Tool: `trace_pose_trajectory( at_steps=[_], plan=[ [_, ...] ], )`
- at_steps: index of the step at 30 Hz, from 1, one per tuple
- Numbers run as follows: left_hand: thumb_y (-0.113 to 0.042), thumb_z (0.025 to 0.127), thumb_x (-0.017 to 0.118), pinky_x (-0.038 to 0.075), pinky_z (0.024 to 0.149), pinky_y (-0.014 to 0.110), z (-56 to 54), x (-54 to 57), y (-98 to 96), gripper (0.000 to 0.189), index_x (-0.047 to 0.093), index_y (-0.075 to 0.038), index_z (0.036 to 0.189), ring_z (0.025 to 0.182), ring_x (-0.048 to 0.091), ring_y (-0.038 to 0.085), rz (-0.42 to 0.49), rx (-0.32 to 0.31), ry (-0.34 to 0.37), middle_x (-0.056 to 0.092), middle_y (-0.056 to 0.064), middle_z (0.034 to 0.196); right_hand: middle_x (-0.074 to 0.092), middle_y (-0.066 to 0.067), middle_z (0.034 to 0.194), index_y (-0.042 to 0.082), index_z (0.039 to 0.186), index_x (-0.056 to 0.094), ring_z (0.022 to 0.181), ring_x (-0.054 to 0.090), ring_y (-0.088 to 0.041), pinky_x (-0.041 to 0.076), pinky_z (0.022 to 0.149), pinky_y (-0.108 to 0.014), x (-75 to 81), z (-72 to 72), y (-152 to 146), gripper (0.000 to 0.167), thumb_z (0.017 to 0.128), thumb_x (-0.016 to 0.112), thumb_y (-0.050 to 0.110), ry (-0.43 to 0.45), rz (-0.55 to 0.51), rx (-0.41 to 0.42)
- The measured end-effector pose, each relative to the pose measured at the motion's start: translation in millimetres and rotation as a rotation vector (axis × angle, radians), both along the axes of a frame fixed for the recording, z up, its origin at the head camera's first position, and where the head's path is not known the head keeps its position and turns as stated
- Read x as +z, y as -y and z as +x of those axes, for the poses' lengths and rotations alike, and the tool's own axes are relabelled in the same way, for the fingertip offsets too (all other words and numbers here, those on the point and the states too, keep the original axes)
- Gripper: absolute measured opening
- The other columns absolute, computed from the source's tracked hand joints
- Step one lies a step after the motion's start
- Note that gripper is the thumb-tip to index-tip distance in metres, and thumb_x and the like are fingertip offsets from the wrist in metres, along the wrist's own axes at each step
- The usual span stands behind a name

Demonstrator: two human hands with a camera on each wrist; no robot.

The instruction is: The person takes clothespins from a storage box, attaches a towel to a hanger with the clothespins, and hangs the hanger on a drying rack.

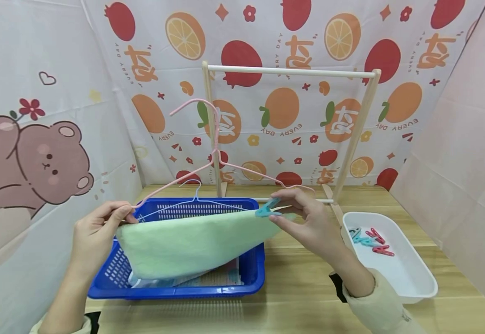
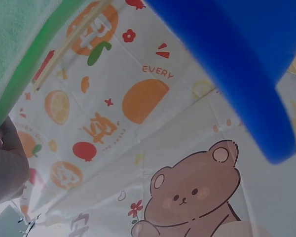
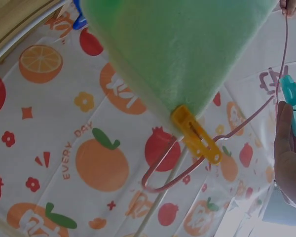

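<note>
A light green towel [image 1: 196, 243] hangs from a pink wire hanger [image 1: 215, 150], held above a blue basket. With thumb and fingers my left hand [image 1: 94, 232] pinches the hanger's left end and the towel's top corner. My right hand [image 1: 309, 222] pinches a teal clothespin [image 1: 266, 211] at the towel's upper edge, right of the middle. In the right wrist view, an orange clothespin [image 3: 193, 132] clips the towel to the hanger's other end, and the teal clothespin [image 3: 291, 94] shows between my fingers.
Below the towel stands the blue basket [image 1: 184, 292] with folded cloth and a light blue hanger [image 1: 196, 199]. A wooden rack [image 1: 363, 116] with a white top bar rises behind it. To the right, a white tray [image 1: 417, 273] contains several red and teal clothespins [image 1: 383, 250].
</note>
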State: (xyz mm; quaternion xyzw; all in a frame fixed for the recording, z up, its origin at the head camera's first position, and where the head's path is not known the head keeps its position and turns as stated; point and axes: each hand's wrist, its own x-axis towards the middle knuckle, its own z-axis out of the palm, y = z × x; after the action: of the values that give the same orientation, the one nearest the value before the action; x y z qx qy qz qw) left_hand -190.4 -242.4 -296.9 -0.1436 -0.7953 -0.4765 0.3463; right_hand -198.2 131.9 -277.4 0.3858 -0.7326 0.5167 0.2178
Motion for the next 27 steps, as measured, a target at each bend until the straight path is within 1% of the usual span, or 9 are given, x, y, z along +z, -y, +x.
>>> trace_pose_trajectory(
  at_steps=[4, 7, 11, 17, 21, 27],
  plan=[
    [0.001, 0.092, 0.053, 0.048, 0.061, 0.011, -1.4, -1.3, 1.1, 0.012, 0.063, 0.005, 0.088, 0.066, 0.060, 0.005, -0.010, -0.008, -0.014, 0.062, 0.001, 0.069, 0.060, -0.007, 0.106, 0.000, 0.113, 0.056, 0.093, 0.060, -0.020, 0.052, 0.078, -0.032, 3.4, -2.4, 11, 0.039, 0.077, 0.069, -0.008, -0.009, -0.006, 0.049],
    [0.002, 0.091, 0.053, 0.048, 0.062, 0.011, -2.3, -2.1, 1.8, 0.011, 0.063, 0.005, 0.088, 0.066, 0.060, 0.005, -0.017, -0.012, -0.024, 0.062, 0.001, 0.069, 0.060, -0.008, 0.104, 0.000, 0.114, 0.055, 0.091, 0.061, -0.021, 0.052, 0.078, -0.032, 4.6, -4.3, 18, 0.039, 0.078, 0.068, -0.008, -0.018, -0.008, 0.070],
    [0.001, 0.091, 0.054, 0.048, 0.063, 0.010, -2.9, -2.1, 1.4, 0.011, 0.063, 0.004, 0.087, 0.067, 0.060, 0.004, -0.021, -0.003, -0.022, 0.062, 0.000, 0.069, 0.060, -0.007, 0.103, -0.001, 0.114, 0.055, 0.090, 0.061, -0.021, 0.052, 0.078, -0.032, 4.5, -6.9, 27, 0.038, 0.079, 0.068, -0.006, -0.008, -0.008, 0.082],
    [0.000, 0.091, 0.054, 0.045, 0.066, 0.008, -1.9, -1.2, -0.1, 0.012, 0.064, 0.003, 0.085, 0.070, 0.058, 0.003, -0.037, 0.018, -0.028, 0.061, -0.001, 0.069, 0.060, -0.002, 0.101, 0.004, 0.116, 0.055, 0.090, 0.061, -0.020, 0.052, 0.078, -0.030, 4.2, -9.5, 39, 0.038, 0.081, 0.069, 0.001, 0.034, -0.002, 0.064],
    [0.000, 0.091, 0.054, 0.044, 0.068, 0.008, -1.0, -1.1, -0.6, 0.012, 0.064, 0.002, 0.085, 0.070, 0.057, 0.003, -0.044, 0.030, -0.035, 0.060, -0.002, 0.069, 0.060, -0.003, 0.102, 0.003, 0.117, 0.053, 0.093, 0.061, -0.022, 0.052, 0.079, -0.032, 3.8, -10.5, 46, 0.038, 0.082, 0.068, 0.001, 0.063, -0.010, 0.093],
    [0.002, 0.091, 0.054, 0.044, 0.066, 0.007, -0.9, -1.7, -0.7, 0.011, 0.063, 0.005, 0.085, 0.067, 0.055, 0.004, -0.044, 0.026, -0.050, 0.059, -0.002, 0.069, 0.060, -0.004, 0.106, 0.003, 0.117, 0.053, 0.094, 0.060, -0.017, 0.052, 0.079, -0.032, 3.7, -11.7, 55, 0.039, 0.081, 0.069, 0.001, 0.068, -0.009, 0.103]
  ],
)
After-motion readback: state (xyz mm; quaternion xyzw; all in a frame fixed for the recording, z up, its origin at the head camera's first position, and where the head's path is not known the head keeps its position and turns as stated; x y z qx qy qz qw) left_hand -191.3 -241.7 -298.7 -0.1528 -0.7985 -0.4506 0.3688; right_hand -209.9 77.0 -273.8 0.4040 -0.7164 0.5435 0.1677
